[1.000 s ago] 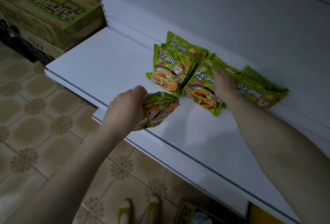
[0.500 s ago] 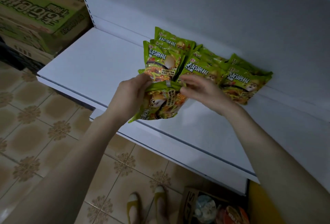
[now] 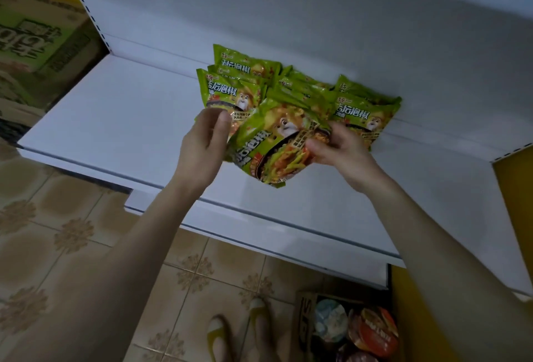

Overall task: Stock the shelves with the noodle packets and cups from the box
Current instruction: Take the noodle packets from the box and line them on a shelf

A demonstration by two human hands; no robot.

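Observation:
A green noodle packet (image 3: pixel 274 145) hangs tilted just above the white shelf (image 3: pixel 115 119). My right hand (image 3: pixel 337 148) pinches its right side, thumb on the printed front. Beside the packet's left edge is my left hand (image 3: pixel 202 145), fingers loosely curled, with nothing clearly between them. Behind both hands, several matching green packets (image 3: pixel 245 82) lie overlapped in rows against the shelf's back panel, and the right-hand row (image 3: pixel 366 113) reaches furthest right. Down on the floor at the lower right, a cardboard box (image 3: pixel 301 321) holds noodle cups (image 3: pixel 373 333).
Green printed cartons (image 3: pixel 43 44) are stacked left of the shelf unit. A lower white shelf (image 3: pixel 288 234) juts out beneath the one I work on. My feet in yellow shoes (image 3: pixel 219 335) stand on the tiled floor next to the box. A yellow side panel (image 3: pixel 516 188) borders the right.
The packet has passed from my left hand's grip to my right hand and turned face up. My left hand has loosened beside it. The view has shifted closer to the shelf.

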